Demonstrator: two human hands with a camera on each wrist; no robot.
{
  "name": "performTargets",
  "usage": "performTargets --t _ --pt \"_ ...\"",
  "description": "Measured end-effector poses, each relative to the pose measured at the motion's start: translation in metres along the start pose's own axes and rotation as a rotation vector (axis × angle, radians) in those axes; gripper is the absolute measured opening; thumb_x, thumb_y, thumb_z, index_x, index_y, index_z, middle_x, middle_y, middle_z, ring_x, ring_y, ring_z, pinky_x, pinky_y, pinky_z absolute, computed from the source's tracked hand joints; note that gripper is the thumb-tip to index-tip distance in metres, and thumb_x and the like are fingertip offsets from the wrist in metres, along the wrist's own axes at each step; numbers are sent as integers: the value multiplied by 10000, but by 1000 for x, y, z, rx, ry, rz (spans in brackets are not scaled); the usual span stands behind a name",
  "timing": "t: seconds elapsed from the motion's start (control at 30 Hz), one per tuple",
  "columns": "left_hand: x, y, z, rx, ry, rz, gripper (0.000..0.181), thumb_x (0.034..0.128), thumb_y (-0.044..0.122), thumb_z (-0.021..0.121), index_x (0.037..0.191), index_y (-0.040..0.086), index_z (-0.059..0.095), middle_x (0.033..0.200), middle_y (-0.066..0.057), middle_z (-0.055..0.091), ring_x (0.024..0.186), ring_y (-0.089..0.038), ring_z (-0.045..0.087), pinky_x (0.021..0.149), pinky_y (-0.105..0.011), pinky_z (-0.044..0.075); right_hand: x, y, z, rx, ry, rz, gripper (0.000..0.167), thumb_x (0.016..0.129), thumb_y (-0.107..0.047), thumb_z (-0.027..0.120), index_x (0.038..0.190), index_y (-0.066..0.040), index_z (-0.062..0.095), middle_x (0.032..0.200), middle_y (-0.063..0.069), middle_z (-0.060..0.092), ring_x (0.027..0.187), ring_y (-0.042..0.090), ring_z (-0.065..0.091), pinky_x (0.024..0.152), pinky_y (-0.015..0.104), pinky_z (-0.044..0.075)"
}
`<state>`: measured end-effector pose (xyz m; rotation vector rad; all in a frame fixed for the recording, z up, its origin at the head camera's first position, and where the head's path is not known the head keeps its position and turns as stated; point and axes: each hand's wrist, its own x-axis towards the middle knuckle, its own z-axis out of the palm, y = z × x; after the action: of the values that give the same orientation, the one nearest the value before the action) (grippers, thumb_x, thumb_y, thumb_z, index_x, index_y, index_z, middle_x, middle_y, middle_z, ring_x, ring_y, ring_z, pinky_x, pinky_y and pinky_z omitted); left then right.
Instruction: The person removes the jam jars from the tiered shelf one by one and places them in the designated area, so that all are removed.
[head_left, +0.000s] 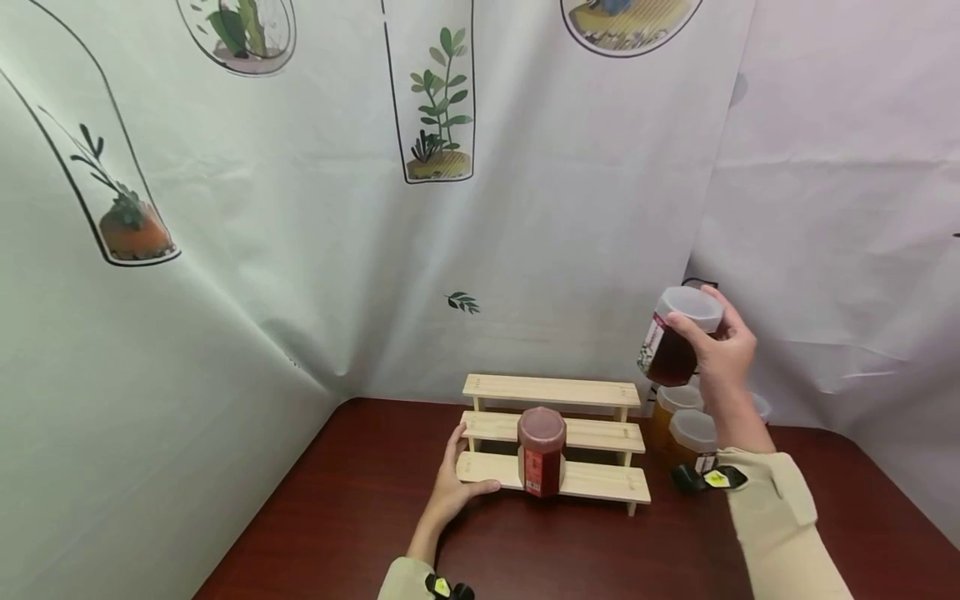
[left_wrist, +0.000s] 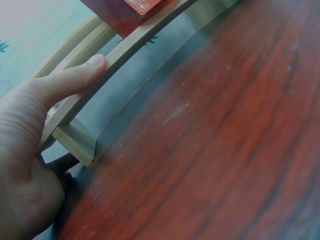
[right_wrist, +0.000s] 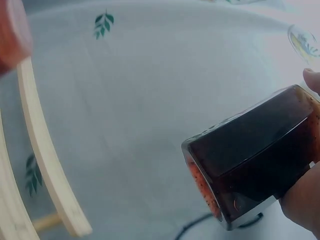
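A pale wooden three-step rack (head_left: pixel 551 387) stands on the table. My left hand (head_left: pixel 450 492) grips its left end, and in the left wrist view the thumb (left_wrist: pixel 82 75) lies along the lowest step's front edge. A jar with red contents (head_left: pixel 542 458) sits on the lowest step, near the middle. Up to the right of the rack, my right hand (head_left: pixel 726 354) holds a dark-filled jar (head_left: pixel 675 357) with a whitish lid, tilted, clear of the table. The right wrist view shows this jar's dark side (right_wrist: pixel 250 155) and base, with fingers partly out of frame.
Several amber jars with whitish lids, such as the front jar (head_left: pixel 693 437), stand right of the rack, partly behind my right forearm. The dark red-brown table (head_left: pixel 360 500) meets a printed cloth backdrop (head_left: pixel 375 250). A black cable (right_wrist: pixel 195 225) runs low behind the held jar.
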<state>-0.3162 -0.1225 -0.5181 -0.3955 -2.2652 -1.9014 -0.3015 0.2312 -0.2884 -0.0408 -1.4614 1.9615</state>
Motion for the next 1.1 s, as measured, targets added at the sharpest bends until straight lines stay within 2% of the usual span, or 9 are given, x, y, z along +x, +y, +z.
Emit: performTargets --t 0.27,0.4,0.8,0.93,1.1 --pt "1 -1 -1 -2 5 12 1122 666 115 897 1554 218 218 1582 -196 293 1465 -390 268 1128 -613 241 5 1 -32 27 102 41 598 748 16 800 1301 -112 612 1027 -69 613 944 63 542 701 89 479" --pt "1 -1 -1 -8 6 13 1122 664 110 897 1553 212 221 1591 -185 280 1472 -383 257 1139 -604 229 7 6 -51 1 157 69 602 726 24 814 1278 -126 630 1006 -90 626 927 45 554 700 75 471" --pt "-1 -1 1 -8 7 6 1122 657 113 901 1549 214 228 1596 -163 280 1469 -375 268 1143 -594 225 7 27 -104 35 292 86 565 694 86 809 1196 -128 661 965 -75 628 876 33 568 641 66 477" --pt "-2 -2 1 -10 10 3 1121 657 106 900 1548 216 229 1588 -179 290 1467 -377 269 1138 -598 226 4 36 -118 -1 317 84 564 698 80 807 1201 -121 648 983 -79 607 883 24 557 642 50 468" --pt "1 -2 1 -4 5 6 1108 664 110 897 1546 227 236 1596 -163 276 1469 -374 267 1139 -594 234 -2 51 -140 -65 356 126 598 700 52 819 1230 -150 631 1026 -102 569 916 -1 536 648 25 452"
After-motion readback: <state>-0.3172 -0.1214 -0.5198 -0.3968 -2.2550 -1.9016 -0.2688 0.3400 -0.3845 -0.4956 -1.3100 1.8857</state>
